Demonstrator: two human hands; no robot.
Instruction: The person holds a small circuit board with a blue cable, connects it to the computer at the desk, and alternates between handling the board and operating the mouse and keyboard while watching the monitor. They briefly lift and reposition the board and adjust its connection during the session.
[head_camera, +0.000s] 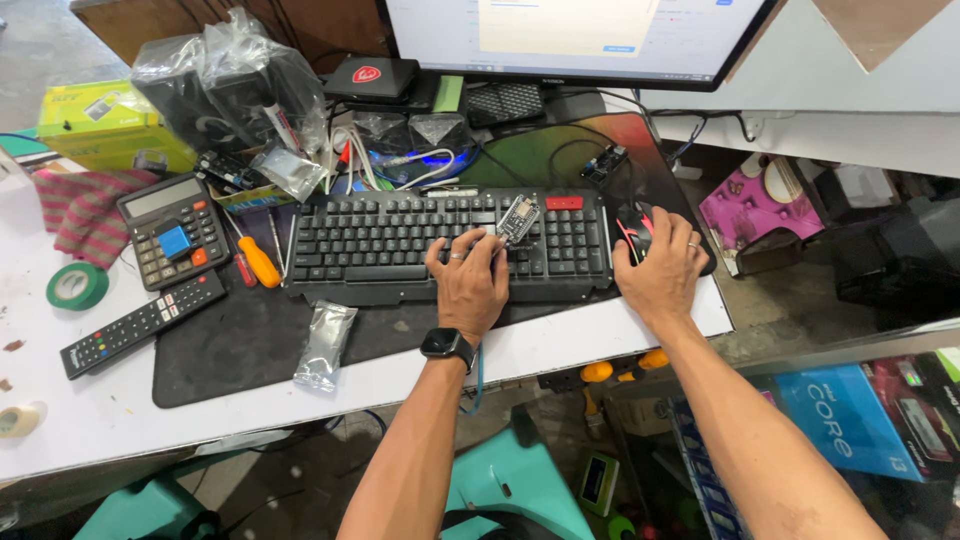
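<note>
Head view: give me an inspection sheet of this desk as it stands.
Surface: white desk with dark desk mat.
Job's things: black keyboard; small green circuit board lying on its keys; black-and-red mouse.
Clutter: grey calculator, black remote, orange-handled screwdriver, green tape roll, silver foil pouch.
Grippers: left hand on the keyboard beside the board; right hand over the mouse.
Cables: tangle behind the keyboard.
Surroundings: monitor above; boxes below right.

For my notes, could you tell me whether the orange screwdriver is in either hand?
No, the orange screwdriver lies left of the keyboard, untouched.
</note>
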